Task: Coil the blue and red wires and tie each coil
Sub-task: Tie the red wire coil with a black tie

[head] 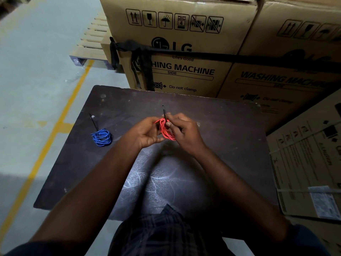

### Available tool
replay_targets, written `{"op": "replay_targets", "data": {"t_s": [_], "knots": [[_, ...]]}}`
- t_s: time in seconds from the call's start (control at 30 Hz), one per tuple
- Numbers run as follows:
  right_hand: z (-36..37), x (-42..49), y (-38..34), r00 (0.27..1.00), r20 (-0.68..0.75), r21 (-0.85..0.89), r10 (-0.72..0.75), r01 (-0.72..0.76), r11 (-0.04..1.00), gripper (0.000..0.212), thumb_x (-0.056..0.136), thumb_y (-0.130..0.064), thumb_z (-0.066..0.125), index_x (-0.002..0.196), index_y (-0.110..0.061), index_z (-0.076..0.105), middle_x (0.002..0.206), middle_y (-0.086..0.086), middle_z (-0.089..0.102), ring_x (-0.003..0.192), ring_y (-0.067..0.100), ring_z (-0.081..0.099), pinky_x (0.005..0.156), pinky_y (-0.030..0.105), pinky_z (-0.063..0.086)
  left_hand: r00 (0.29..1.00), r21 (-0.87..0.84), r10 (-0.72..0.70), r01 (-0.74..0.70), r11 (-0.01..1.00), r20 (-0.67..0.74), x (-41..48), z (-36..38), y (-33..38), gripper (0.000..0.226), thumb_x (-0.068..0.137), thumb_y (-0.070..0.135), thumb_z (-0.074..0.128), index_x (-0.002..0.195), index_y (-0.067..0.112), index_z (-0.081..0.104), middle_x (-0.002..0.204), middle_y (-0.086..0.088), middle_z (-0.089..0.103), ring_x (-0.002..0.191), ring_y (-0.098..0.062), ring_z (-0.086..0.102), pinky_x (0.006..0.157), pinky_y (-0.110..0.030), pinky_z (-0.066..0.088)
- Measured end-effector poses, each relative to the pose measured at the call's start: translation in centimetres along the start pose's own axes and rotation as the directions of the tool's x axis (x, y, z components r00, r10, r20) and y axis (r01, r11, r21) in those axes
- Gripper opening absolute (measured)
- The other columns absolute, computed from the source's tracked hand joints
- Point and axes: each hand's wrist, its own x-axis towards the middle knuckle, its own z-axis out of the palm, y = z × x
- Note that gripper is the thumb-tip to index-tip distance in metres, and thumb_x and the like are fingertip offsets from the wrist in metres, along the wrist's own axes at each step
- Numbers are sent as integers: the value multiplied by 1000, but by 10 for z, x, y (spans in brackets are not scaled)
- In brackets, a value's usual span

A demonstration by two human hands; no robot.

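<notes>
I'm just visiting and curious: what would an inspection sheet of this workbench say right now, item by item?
Surface: dark, scuffed board.
Job's things: blue coil lies on the board at left, a black tie standing up from it; red coil is held in both hands, a second tie sticking up from it.
Clutter: small pale scrap near the blue coil; cannot tell what it is.
Hands: left hand grips the red coil; right hand pinches the second tie.
Cables: nothing seen beyond the two wires.
Surroundings: washing-machine boxes behind and right, black strap, pallet, yellow floor line.
</notes>
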Motion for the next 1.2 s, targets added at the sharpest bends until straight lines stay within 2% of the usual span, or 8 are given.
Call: {"op": "replay_targets", "data": {"t_s": [0.07,0.37,0.53,0.7,0.83,1.0,1.07,1.2], "knots": [[-2,0,-1,997,51,51,66,-68,996,32,92,-10,59,123,-8,65,84,5,61,80,13,57,72,22,44,998,-23,58,-59,998,-26,1,-1,1,18,97,19,51,100,24,68,85,2,69,76,-10,66,75,-30,54],[-20,2,-15,899,335,307,281,-386,870,26,96,0,50,119,0,63,69,-21,63,60,-7,54,60,8,38,969,220,189,-151,964,-162,-7,-8,3,11,93,14,60,93,21,68,81,6,69,81,-8,62,77,-23,46],[-17,1,-15,880,357,361,315,-440,822,26,97,-7,51,116,-17,67,61,-9,47,54,5,35,51,18,30,945,146,218,-186,972,-243,-5,-7,8,15,96,11,55,98,20,68,74,12,71,69,-1,57,65,-17,44],[-18,-2,-17,878,304,400,369,-469,787,24,97,-7,52,117,-5,66,55,-15,53,50,-1,39,50,14,32,927,145,292,-263,954,-238,-8,-7,6,17,98,22,55,105,15,70,79,9,66,59,0,51,52,-10,42],[-18,-4,-14,876,297,450,381,-480,753,23,97,-10,53,115,-4,67,57,4,41,49,8,33,47,19,27,951,-110,267,-285,952,-154,-8,-12,7,19,99,25,53,108,16,67,76,8,58,52,0,47,47,-7,40],[-22,-3,-14,877,304,506,374,-481,716,21,98,-10,51,109,-1,67,56,-5,42,47,5,35,47,15,29,971,-494,173,-72,866,163,-10,-23,11,22,82,13,72,103,14,71,79,3,58,48,0,50,39,-8,40],[-24,-3,-13,878,293,523,378,-478,706,20,98,-14,52,103,-5,69,56,-2,42,47,7,34,47,18,27,958,-432,128,-5,902,256,-14,-23,13,29,76,9,76,105,11,72,78,2,55,45,0,47,36,-8,38],[-25,-1,-9,881,251,542,400,-470,696,19,94,-23,57,89,-13,72,59,8,39,44,10,28,45,27,18,979,2,132,-134,991,157,-26,-9,13,25,94,12,52,111,7,70,73,5,48,50,-1,35,38,-6,30]]}}
